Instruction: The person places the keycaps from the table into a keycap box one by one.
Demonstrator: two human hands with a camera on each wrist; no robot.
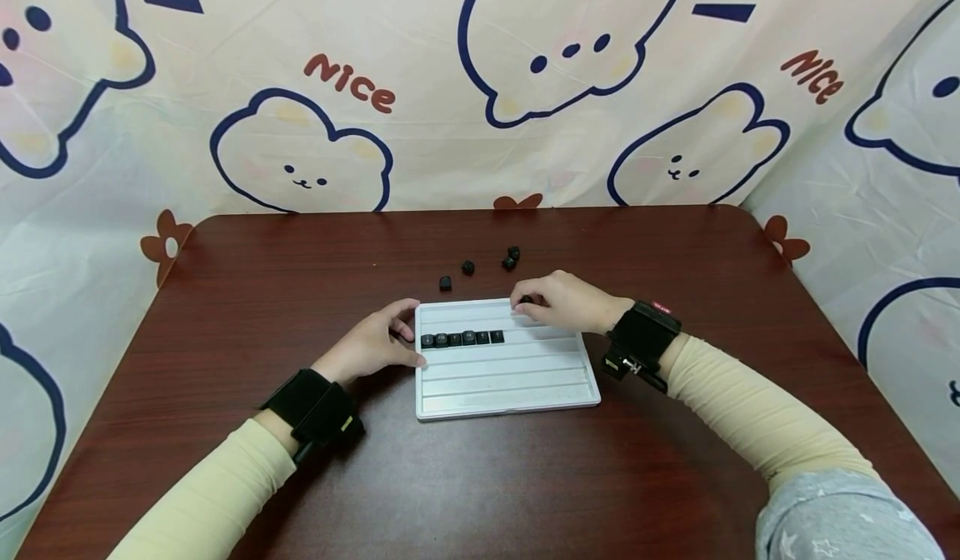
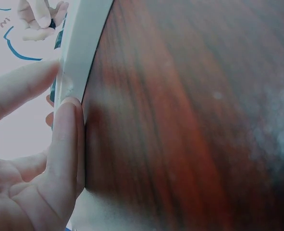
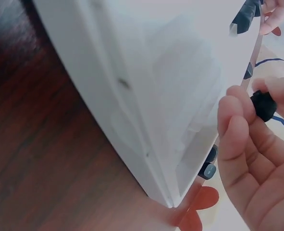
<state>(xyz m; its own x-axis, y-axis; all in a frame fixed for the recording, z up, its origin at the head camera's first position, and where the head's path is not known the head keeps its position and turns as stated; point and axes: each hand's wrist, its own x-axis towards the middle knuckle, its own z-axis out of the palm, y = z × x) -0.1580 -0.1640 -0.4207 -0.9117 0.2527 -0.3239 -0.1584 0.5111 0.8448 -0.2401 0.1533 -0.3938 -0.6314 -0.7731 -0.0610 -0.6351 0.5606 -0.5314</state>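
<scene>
A shallow white ridged tray [image 1: 510, 385] lies on the table, with a row of several black keycaps [image 1: 468, 338] along one of its upper grooves. My left hand [image 1: 378, 342] holds the tray's left side; in the left wrist view the thumb [image 2: 65, 139] presses against the edge, the index fingertip near the rim. Over the tray's far right part, my right hand [image 1: 566, 302] pinches a single black keycap [image 3: 264, 106] between thumb and fingers. That keycap is mostly hidden by the fingers in the head view.
Beyond the tray's far edge lie a few loose keycaps: one [image 1: 446, 283] near the edge, another [image 1: 468, 267] farther back, and a close pair [image 1: 511, 258] to the right. The brown wooden table [image 1: 300, 260] ends at a patterned cloth [image 1: 435, 152] behind.
</scene>
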